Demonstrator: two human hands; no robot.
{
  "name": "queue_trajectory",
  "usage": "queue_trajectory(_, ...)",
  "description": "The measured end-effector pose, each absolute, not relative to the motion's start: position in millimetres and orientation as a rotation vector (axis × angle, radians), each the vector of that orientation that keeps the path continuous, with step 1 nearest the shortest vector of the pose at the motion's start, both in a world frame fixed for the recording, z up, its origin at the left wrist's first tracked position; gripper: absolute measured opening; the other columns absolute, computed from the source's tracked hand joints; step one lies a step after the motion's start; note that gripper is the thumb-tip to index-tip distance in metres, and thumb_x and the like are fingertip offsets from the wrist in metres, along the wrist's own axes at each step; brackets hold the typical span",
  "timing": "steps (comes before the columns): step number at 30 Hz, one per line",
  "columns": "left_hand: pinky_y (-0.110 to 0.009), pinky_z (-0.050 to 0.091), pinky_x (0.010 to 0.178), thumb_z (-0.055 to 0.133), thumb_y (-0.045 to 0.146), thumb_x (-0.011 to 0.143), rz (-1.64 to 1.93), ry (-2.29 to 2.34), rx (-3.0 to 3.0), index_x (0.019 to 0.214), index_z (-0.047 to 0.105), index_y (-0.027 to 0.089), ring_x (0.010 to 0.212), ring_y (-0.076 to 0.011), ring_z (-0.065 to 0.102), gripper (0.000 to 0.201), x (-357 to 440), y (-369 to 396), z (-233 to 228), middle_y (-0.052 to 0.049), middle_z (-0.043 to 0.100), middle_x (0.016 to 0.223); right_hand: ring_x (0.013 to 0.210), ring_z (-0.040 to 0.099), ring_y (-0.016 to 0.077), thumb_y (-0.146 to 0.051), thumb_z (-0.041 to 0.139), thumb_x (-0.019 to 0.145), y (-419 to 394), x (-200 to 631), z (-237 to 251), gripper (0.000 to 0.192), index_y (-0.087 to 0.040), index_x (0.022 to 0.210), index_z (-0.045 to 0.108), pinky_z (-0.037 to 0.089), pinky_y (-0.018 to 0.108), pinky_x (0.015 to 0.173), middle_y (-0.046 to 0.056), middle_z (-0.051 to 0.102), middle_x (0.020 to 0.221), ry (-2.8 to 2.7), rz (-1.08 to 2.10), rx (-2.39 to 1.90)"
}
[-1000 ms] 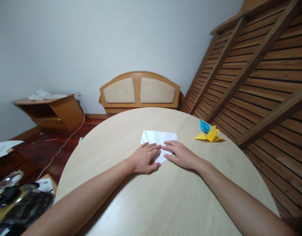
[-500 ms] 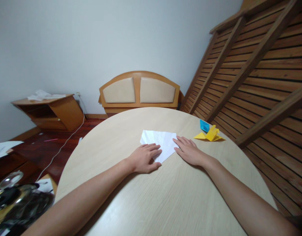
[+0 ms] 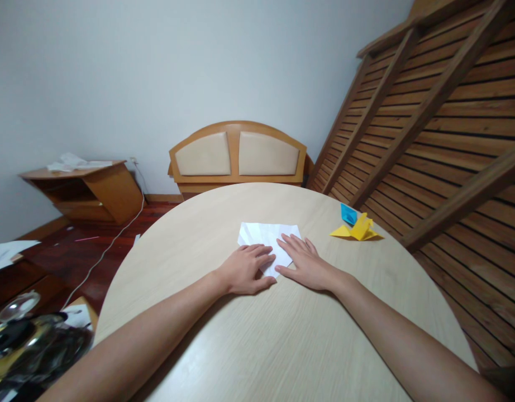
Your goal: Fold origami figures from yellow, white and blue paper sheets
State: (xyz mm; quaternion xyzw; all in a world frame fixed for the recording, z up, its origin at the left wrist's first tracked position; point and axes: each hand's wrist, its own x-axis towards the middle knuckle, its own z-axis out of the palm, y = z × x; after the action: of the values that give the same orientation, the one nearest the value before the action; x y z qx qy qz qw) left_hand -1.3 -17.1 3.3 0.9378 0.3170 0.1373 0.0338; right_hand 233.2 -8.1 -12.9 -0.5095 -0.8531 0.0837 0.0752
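Observation:
A folded sheet of white paper [image 3: 261, 232] lies flat on the round table [image 3: 249, 346], with crease lines across it. My left hand [image 3: 249, 269] rests palm down over its lower left part, fingers stretched out. On its right part lies my right hand [image 3: 303, 261], flat with the fingers spread, covering the right edge. Both hands press on the paper without gripping it. Parts of the paper under the palms are hidden. Right of my right hand stand a yellow origami bird [image 3: 360, 229] and a blue folded paper piece [image 3: 348, 214].
Behind the table stands a headboard [image 3: 234, 127] with two cream panels. Wooden slats [image 3: 433, 128] lean along the right side. At the left are a low cabinet [image 3: 110, 192] with crumpled white material on top, a white cable on the floor and a cluttered surface near my left arm.
My right hand has slid left and slightly nearer, from the paper's right corner onto its right part. My left hand has hardly moved.

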Motion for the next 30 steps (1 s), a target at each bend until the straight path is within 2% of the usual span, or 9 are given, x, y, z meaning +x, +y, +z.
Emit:
queue_trajectory(7, -0.051, 0.04, 0.108, 0.052, 0.056, 0.091, 0.405, 0.965, 2.879, 0.136, 0.053, 0.018, 0.133, -0.0324, 0.047, 0.058, -5, -16, 2, -0.014, 0.051, 0.146, 0.149, 0.023, 0.035, -0.059, 0.032, 0.096, 17, 269, -25, 0.07, -0.019, 0.154, 0.033, 0.019, 0.057, 0.118, 0.013, 0.027, 0.162, -2.33, 0.111, -1.865)
queue_trajectory(10, -0.051, 0.039, 0.108, 0.052, 0.056, 0.091, 0.41, 0.957, 2.878, 0.136, 0.053, 0.019, 0.133, -0.0326, 0.047, 0.058, -5, -17, 2, -0.014, 0.051, 0.145, 0.146, 0.028, 0.035, -0.049, 0.032, 0.098, 21, 273, -26, 0.063, -0.018, 0.152, 0.034, 0.025, 0.057, 0.116, 0.016, 0.034, 0.159, -2.26, 0.007, -1.859)
queue_trajectory(13, -0.051, 0.04, 0.107, 0.052, 0.055, 0.091, 0.414, 0.959, 2.879, 0.135, 0.054, 0.018, 0.132, -0.0329, 0.048, 0.058, -5, -17, 4, -0.014, 0.052, 0.144, 0.146, 0.03, 0.0328, -0.041, 0.034, 0.098, 16, 265, -23, 0.058, -0.019, 0.151, 0.035, 0.024, 0.055, 0.116, 0.015, 0.036, 0.157, -2.276, -0.039, -1.76)
queue_trajectory(18, -0.049, 0.041, 0.107, 0.053, 0.041, 0.089, 0.396, 0.955, 2.9, 0.135, 0.054, 0.018, 0.13, -0.0316, 0.05, 0.051, -2, -17, 8, -0.014, 0.053, 0.143, 0.15, 0.017, 0.0341, -0.059, 0.045, 0.093, -7, 236, -11, 0.072, -0.022, 0.153, 0.032, 0.011, 0.059, 0.119, 0.012, 0.025, 0.163, -2.487, 0.127, -1.558)
queue_trajectory(22, -0.048, 0.041, 0.108, 0.051, 0.031, 0.086, 0.389, 0.952, 2.92, 0.134, 0.055, 0.017, 0.13, -0.0302, 0.049, 0.05, -1, -16, 8, -0.013, 0.053, 0.143, 0.152, 0.012, 0.0329, -0.069, 0.045, 0.089, -18, 223, -6, 0.084, -0.021, 0.156, 0.027, 0.007, 0.058, 0.12, 0.011, 0.019, 0.164, -2.605, 0.261, -1.418)
queue_trajectory(26, -0.048, 0.041, 0.108, 0.051, 0.031, 0.086, 0.387, 0.956, 2.919, 0.135, 0.054, 0.018, 0.13, -0.0304, 0.049, 0.051, -3, -16, 6, -0.013, 0.052, 0.143, 0.151, 0.012, 0.0342, -0.07, 0.045, 0.088, -10, 233, -8, 0.087, -0.02, 0.157, 0.025, 0.01, 0.058, 0.12, 0.012, 0.018, 0.165, -2.562, 0.281, -1.537)
queue_trajectory(30, -0.049, 0.041, 0.108, 0.051, 0.034, 0.087, 0.385, 0.964, 2.916, 0.136, 0.053, 0.018, 0.131, -0.0314, 0.049, 0.052, -5, -17, 5, -0.014, 0.051, 0.145, 0.149, 0.022, 0.0348, -0.058, 0.041, 0.094, 8, 258, -14, 0.073, -0.02, 0.155, 0.028, 0.019, 0.057, 0.118, 0.014, 0.026, 0.162, -2.385, 0.138, -1.738)
